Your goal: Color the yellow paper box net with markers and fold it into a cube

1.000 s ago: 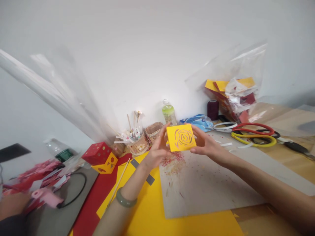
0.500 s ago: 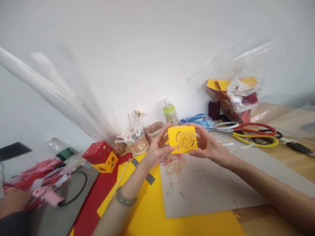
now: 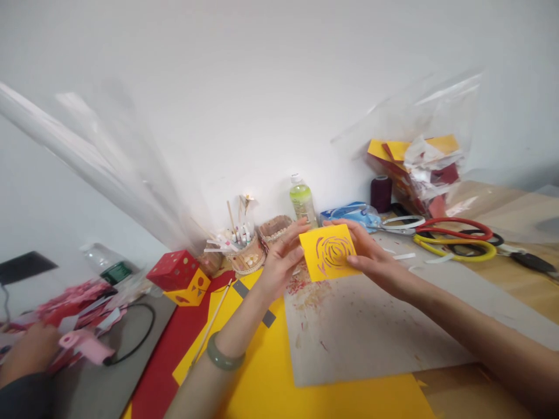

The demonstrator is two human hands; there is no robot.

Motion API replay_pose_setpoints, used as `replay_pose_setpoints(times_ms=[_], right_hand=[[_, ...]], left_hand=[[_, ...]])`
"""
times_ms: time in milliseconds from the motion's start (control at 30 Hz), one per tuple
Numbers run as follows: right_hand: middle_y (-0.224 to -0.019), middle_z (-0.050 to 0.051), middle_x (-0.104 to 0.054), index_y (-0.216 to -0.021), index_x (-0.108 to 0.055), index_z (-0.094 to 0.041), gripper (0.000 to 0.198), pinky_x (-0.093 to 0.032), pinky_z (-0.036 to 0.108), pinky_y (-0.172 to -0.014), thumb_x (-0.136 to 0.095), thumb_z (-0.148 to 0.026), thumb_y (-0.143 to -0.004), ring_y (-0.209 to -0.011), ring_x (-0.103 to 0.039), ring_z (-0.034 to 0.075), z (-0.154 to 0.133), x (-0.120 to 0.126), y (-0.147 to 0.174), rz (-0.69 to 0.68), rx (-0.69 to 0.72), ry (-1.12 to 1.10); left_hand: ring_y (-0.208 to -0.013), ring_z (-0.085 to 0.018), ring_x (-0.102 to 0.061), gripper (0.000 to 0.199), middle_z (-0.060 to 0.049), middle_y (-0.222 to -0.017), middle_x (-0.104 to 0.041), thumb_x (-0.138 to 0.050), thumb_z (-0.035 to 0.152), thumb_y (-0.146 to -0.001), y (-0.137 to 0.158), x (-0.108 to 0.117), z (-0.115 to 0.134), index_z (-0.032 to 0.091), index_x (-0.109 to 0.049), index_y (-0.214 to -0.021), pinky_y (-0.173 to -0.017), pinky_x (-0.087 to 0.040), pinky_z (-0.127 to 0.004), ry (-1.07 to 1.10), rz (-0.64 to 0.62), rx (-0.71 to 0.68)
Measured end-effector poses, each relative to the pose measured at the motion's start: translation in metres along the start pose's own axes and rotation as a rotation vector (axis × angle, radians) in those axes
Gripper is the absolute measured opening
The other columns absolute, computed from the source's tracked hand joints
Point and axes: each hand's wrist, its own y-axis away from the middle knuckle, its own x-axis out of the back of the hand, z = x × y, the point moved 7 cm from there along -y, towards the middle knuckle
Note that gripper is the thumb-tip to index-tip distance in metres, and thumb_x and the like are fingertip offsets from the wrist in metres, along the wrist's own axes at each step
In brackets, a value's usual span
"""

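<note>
Held up in front of me is a yellow paper piece with a rose cut-out (image 3: 336, 247), its square face turned my way and tilted slightly. Whether it has folded sides behind that face is hidden. My right hand (image 3: 371, 256) grips its right edge, thumb on the front and fingers behind. At the left edge, my left hand (image 3: 282, 259) has its fingers curled against the piece, thumb beside the edge. A green bangle (image 3: 225, 355) circles my left wrist. Beneath lies a grey board (image 3: 371, 331) strewn with red and yellow scraps, over yellow sheets (image 3: 262, 384).
Left of my hands sits a red and yellow paper box (image 3: 179, 276) near a thin stick (image 3: 213, 320). Pen holders (image 3: 247, 256) and a bottle (image 3: 302, 201) stand behind. Scissors (image 3: 454, 233) lie right. A co-worker's hand (image 3: 32, 349) is by a pink glue gun (image 3: 85, 346).
The yellow piece has tilted clockwise and dropped slightly, showing more of its square face. My left thumb has slid off its front, and my right thumb has moved up the right side.
</note>
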Motion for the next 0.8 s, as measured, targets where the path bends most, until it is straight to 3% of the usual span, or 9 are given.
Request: replay_pose_setpoints(times_ms=[133, 300, 433, 800], right_hand=[[-0.132, 0.005, -0.041, -0.121, -0.036, -0.031, 0.047, -0.044, 0.037, -0.084, -0.06, -0.033, -0.08, -0.111, -0.048, 0.024, -0.001, -0.001, 0.0, 0.019, -0.015, -0.037], [-0.133, 0.006, -0.04, -0.12, -0.037, -0.03, 0.046, -0.046, 0.035, -0.082, -0.06, -0.03, -0.081, -0.103, -0.052, 0.02, 0.001, -0.003, -0.001, -0.007, -0.027, -0.064], [-0.135, 0.006, -0.038, -0.119, -0.037, -0.03, 0.048, -0.046, 0.036, -0.081, -0.062, -0.032, -0.079, -0.108, -0.05, 0.023, 0.006, -0.001, -0.002, -0.01, -0.029, -0.072], [-0.133, 0.009, -0.043, -0.119, -0.039, -0.027, 0.052, -0.043, 0.041, -0.088, -0.064, -0.038, -0.076, -0.115, -0.048, 0.025, 0.018, -0.001, -0.004, -0.004, -0.064, -0.139]], left_hand=[[-0.124, -0.026, -0.038, 0.032, 0.001, -0.138, -0.04, -0.068, 0.03, -0.072, 0.002, -0.004, 0.0, 0.028, -0.064, -0.103, -0.089, -0.042, -0.032, 0.046, 0.014, 0.026], [-0.112, -0.024, -0.048, 0.031, 0.0, -0.127, -0.051, -0.07, 0.026, -0.068, 0.0, -0.002, -0.002, 0.026, -0.066, -0.099, -0.082, -0.044, -0.03, 0.082, 0.054, 0.052], [-0.103, -0.021, -0.053, 0.03, -0.003, -0.112, -0.061, -0.067, 0.024, -0.068, -0.002, 0.0, -0.006, 0.023, -0.067, -0.098, -0.08, -0.044, -0.029, 0.125, 0.07, 0.09], [-0.086, -0.017, -0.059, 0.023, -0.003, -0.095, -0.066, -0.069, 0.025, -0.068, -0.002, 0.008, -0.013, 0.018, -0.069, -0.089, -0.075, -0.044, -0.027, 0.167, 0.221, 0.129]])
